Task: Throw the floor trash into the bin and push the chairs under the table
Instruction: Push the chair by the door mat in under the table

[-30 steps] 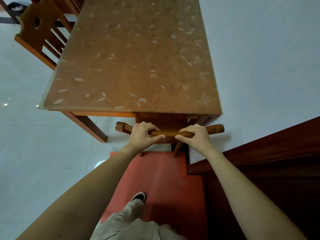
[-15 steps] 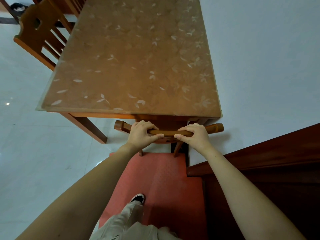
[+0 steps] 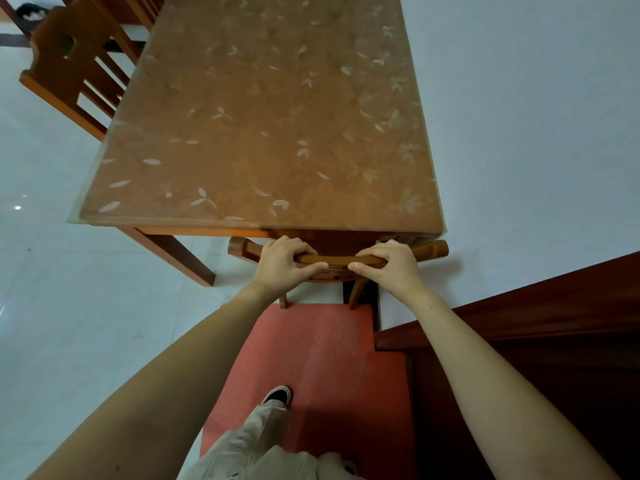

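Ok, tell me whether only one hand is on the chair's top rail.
No: the left hand and the right hand both grip the chair's top rail at the table edge.

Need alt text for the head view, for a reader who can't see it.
Both hands, left hand and right hand, grip the top rail of a wooden chair tucked under the near end of a table. Another chair stands at its left side.
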A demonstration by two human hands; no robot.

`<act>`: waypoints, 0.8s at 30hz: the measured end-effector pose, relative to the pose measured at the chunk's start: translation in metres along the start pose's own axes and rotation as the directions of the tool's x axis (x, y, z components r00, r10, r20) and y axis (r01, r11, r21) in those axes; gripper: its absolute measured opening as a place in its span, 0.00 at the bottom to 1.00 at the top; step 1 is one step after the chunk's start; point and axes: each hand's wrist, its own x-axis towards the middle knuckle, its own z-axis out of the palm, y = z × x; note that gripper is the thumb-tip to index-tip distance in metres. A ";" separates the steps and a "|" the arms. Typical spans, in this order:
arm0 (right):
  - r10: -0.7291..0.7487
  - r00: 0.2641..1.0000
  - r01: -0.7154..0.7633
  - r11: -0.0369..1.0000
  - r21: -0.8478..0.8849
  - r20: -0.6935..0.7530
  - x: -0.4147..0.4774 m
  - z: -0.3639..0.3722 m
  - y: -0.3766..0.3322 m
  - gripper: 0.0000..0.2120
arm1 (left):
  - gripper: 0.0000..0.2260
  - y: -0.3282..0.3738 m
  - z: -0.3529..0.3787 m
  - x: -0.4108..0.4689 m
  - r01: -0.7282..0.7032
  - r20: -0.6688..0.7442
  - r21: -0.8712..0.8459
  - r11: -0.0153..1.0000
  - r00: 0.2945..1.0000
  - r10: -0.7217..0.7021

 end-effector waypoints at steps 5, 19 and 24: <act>-0.003 1.000 0.004 1.000 -0.008 0.009 0.003 -0.001 0.003 0.24 | 0.15 0.000 0.000 0.004 -0.010 -0.001 0.016 1.000 1.000 0.010; -0.026 1.000 0.026 1.000 -0.004 -0.010 0.007 0.000 0.004 0.19 | 0.15 -0.003 0.001 0.007 -0.009 0.002 0.013 1.000 1.000 0.009; -0.009 1.000 0.009 1.000 0.011 -0.004 0.007 0.000 0.003 0.18 | 0.15 -0.005 0.004 0.008 -0.017 -0.002 0.022 1.000 1.000 0.017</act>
